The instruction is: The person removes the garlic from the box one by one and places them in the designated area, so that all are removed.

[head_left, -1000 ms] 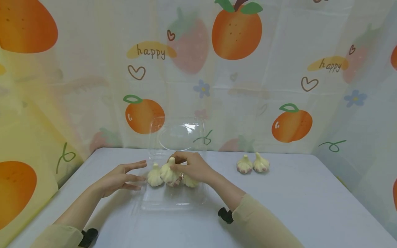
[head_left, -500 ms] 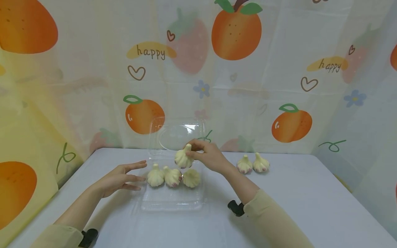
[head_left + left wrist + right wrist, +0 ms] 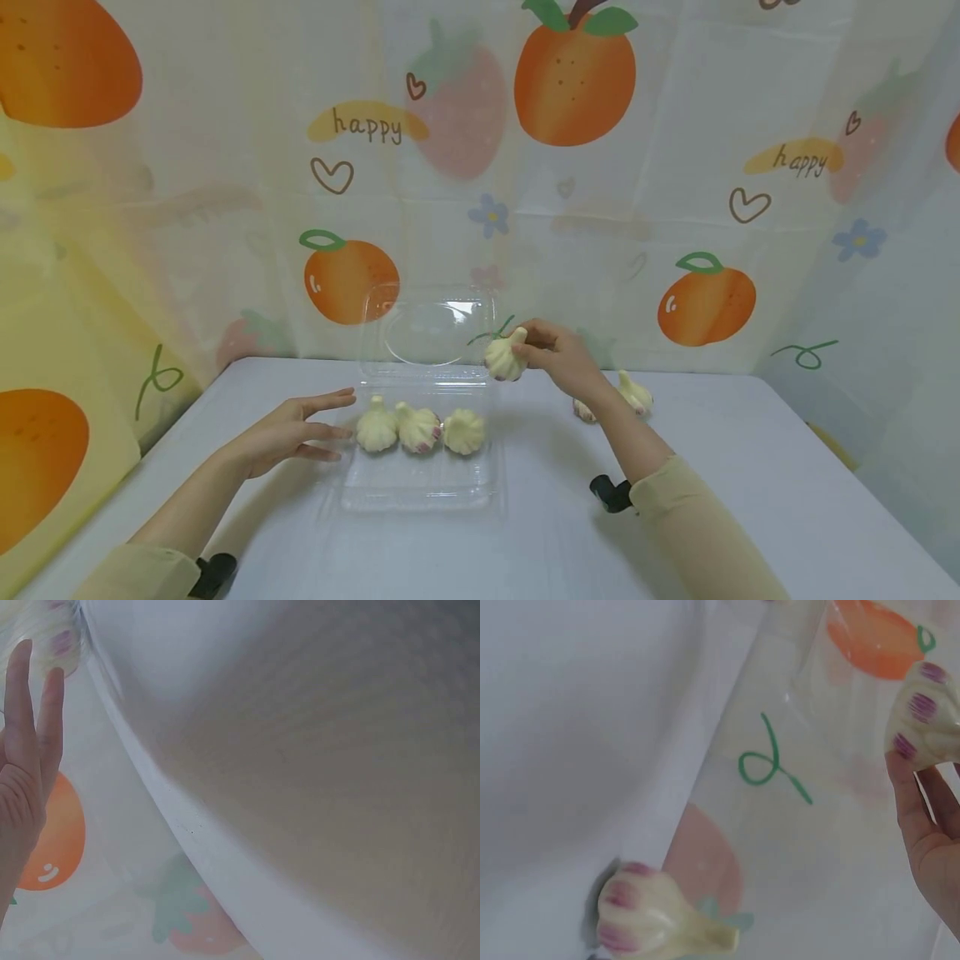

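My right hand (image 3: 562, 360) pinches a garlic bulb (image 3: 506, 357) by its stem, up in the air to the right of the raised lid. The same held bulb (image 3: 922, 716) shows purple streaks in the right wrist view. Three garlic bulbs stand in a row in the clear plastic clamshell box (image 3: 416, 497): a left one (image 3: 377, 427), a middle one (image 3: 417, 428) and a right one (image 3: 464, 432). Beside the box's left side my left hand (image 3: 296, 432) has its fingers spread and relaxed, holding nothing, fingertips right at the wall.
Two more garlic bulbs sit at the back right of the white table (image 3: 712, 483), partly behind my right forearm; one is the rear bulb (image 3: 635, 392). The clear lid (image 3: 427, 329) stands upright against a fruit-printed curtain (image 3: 600, 208).
My right hand has lifted a garlic bulb out over the row in the box and carried it up and to the right. My left hand has stayed in place.
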Tool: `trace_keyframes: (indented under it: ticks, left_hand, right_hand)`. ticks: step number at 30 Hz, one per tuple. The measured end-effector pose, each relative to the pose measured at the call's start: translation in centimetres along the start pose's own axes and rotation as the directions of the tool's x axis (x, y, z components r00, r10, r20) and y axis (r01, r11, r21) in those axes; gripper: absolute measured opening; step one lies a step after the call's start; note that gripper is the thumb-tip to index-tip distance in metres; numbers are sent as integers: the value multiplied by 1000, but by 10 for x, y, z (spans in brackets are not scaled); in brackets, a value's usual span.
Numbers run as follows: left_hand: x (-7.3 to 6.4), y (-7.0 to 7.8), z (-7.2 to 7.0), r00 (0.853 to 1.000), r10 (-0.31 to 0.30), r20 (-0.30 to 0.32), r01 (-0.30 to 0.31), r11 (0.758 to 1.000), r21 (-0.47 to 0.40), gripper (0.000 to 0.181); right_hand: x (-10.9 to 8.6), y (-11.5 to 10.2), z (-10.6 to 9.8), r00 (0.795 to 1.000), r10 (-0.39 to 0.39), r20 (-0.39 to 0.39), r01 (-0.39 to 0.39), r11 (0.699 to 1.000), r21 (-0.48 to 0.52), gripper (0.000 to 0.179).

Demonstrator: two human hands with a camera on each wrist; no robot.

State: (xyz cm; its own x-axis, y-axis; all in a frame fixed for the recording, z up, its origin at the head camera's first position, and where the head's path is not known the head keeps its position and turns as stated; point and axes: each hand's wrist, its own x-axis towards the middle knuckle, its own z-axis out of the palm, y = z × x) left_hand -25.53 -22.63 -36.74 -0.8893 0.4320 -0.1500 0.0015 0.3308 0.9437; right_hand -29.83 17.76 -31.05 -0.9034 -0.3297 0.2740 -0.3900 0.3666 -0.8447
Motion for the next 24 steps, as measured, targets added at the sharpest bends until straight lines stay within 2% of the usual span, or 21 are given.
trace_keyframes:
  ticks: [4,13,24]
  left_hand:
    - [0,1,1,1000,-3,-6,3,1000,7,74]
    - [1,1,1,1000,-1,-8,1,1000,3,74]
    - [1,1,1,1000,-5,-9,5,1000,7,74]
  right_hand:
    - [-5,6,-14,999,18,-27,-18,1000,12,26]
    - [-16,20,-42,994,67,-82,-70,997,-32,30]
    - [-28,40,-85,981,68,-184,-101,979,-175,34]
